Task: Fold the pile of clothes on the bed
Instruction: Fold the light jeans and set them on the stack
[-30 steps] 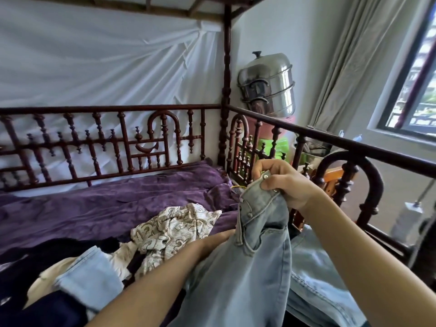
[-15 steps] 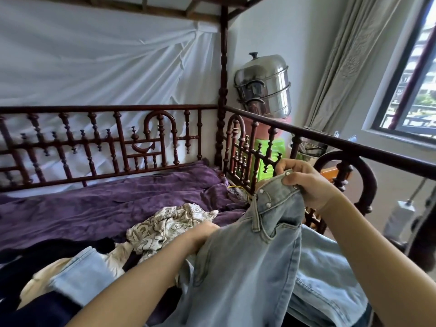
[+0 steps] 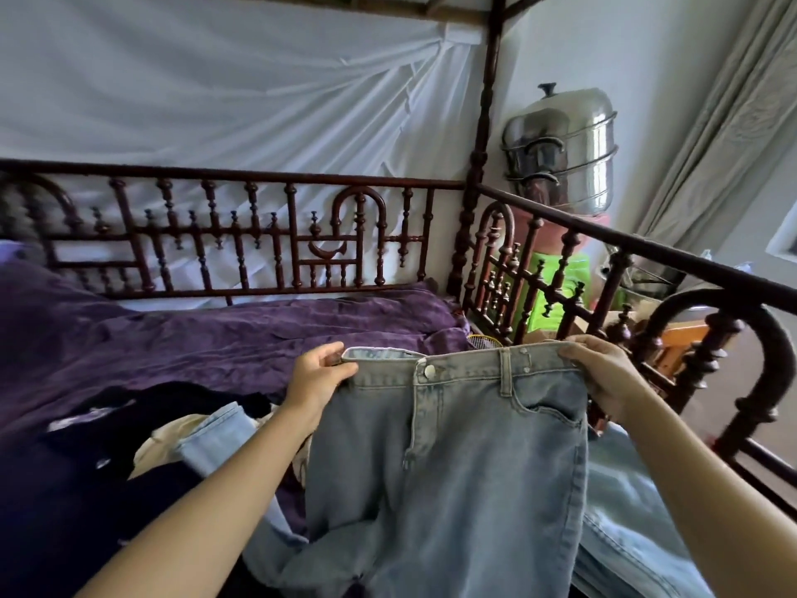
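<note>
We log the pile [image 3: 142,442] of dark, cream and denim clothes low left on the bed [image 3: 258,291], lying over a purple blanket [image 3: 215,338]. The left grip [image 3: 317,377] pinches the left end of the jeans [image 3: 453,468] waistband. The jeans hang front-facing, lifted clear of the bed, with the waistband stretched level between both grips and the legs dropping out of view. The right grip [image 3: 604,377] curls round the waistband's right end. More denim [image 3: 625,533] lies on the bed under the right forearm. Behind the side rail [image 3: 647,248], a steel steamer [image 3: 560,148] stands in the corner.
</note>
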### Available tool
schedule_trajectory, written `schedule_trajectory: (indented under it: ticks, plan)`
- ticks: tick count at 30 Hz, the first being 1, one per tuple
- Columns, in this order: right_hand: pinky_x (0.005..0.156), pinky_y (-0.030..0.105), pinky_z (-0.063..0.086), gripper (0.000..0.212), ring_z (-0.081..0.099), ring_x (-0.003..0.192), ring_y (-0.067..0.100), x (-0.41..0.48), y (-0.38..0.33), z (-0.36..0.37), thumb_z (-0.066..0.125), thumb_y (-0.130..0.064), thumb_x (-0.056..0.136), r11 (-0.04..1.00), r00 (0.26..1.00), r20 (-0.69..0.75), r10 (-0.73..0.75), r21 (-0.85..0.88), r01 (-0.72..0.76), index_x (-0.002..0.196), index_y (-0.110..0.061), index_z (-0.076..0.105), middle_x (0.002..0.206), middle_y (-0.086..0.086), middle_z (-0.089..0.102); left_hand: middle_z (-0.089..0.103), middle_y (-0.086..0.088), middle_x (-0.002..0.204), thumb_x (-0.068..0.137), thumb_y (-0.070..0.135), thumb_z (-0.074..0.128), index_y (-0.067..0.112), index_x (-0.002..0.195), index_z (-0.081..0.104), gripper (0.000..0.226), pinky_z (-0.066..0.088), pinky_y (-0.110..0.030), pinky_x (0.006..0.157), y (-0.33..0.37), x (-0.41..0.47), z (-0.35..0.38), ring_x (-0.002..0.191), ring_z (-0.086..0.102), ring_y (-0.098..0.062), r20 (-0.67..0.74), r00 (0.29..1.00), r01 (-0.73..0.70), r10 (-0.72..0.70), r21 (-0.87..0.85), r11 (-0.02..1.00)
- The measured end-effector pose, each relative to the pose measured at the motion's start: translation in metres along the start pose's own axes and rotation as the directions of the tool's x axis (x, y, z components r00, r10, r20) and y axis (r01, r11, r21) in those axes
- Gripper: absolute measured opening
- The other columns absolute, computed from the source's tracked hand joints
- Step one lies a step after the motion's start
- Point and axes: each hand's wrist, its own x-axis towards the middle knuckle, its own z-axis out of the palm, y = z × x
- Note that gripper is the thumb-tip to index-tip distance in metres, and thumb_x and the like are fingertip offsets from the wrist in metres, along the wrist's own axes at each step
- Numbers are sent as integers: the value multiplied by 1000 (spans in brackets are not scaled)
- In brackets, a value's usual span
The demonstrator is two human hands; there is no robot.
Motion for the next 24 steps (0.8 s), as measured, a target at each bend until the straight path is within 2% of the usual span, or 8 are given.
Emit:
schedule_trajectory:
  ticks: [4, 7, 8, 11, 16, 20, 22, 24]
  plan:
    - [39, 9, 43, 22, 56, 46, 4, 11, 19, 31, 63, 5, 82, 987, 983, -154, -101, -138, 80, 72, -14, 56, 68, 2, 55, 44, 3, 62, 79, 2, 71, 14, 124, 56, 50, 36, -13, 57, -4, -14, -31, 58, 44, -6, 177, 981, -134, 82, 305, 943]
    - [43, 6, 44, 25, 52, 61, 12, 15, 29, 45, 64, 5, 81, 988, 972, -199, -122, -120, 100, 72, -17, 57, 72, 2, 57, 45, 14, 61, 79, 21, 74, 21, 101, 68, 23, 30, -11, 48, -5, -17, -50, 48, 42, 1, 446, 895, -301, -37, 661, 688]
    - [44, 6, 45, 24, 52, 63, 12, 16, 31, 49, 65, 4, 80, 988, 974, -190, -126, -110, 107, 72, -17, 58, 73, 2, 57, 46, 15, 62, 79, 26, 73, 21, 82, 69, 7, 30, -12, 49, -3, -21, -53, 49, 44, 2, 487, 867, -337, -104, 728, 598]
    - [48, 7, 47, 24, 54, 64, 13, 18, 30, 62, 65, 3, 80, 985, 978, -147, -147, -117, 130, 71, -18, 59, 73, 1, 58, 42, 7, 63, 78, 34, 72, 23, 56, 42, 38, 31, -25, 55, -18, -16, -61, 59, 43, -7, 506, 823, -389, -256, 832, 395]
    - [61, 21, 51, 21, 56, 68, 14, 23, 29, 60, 65, 2, 79, 984, 981, -127, -143, -121, 128, 72, -18, 61, 74, 2, 60, 50, -4, 114, 76, 43, 66, 23, 100, 56, 32, 44, -37, 91, -38, -9, -77, 111, 47, -26, 379, 888, -367, -260, 925, 97]
    - [47, 8, 48, 11, 54, 65, 12, 25, 32, 46, 65, 3, 79, 987, 970, -209, -121, -126, 96, 80, -9, 62, 74, 1, 59, 42, 2, 130, 82, 39, 58, 32, 74, 48, 16, 36, -34, 93, -48, -5, -87, 122, 34, -23, 369, 902, -371, -223, 928, 34]
    - [45, 7, 47, 14, 54, 65, 13, 25, 28, 43, 65, 1, 80, 986, 965, -227, -128, -131, 100, 92, -4, 64, 75, 2, 59, 44, 4, 130, 80, 33, 59, 30, 62, 40, 27, 37, -33, 93, -51, -1, -88, 124, 33, -21, 406, 883, -378, -235, 913, 155]
    - [44, 7, 46, 12, 54, 64, 14, 26, 15, 44, 64, 1, 81, 983, 959, -236, -157, -135, 127, 90, -7, 63, 73, 2, 58, 59, 2, 101, 79, 23, 59, 27, 60, 39, 28, 44, -36, 86, -44, 1, -87, 100, 48, -19, 423, 890, -320, -172, 847, 425]
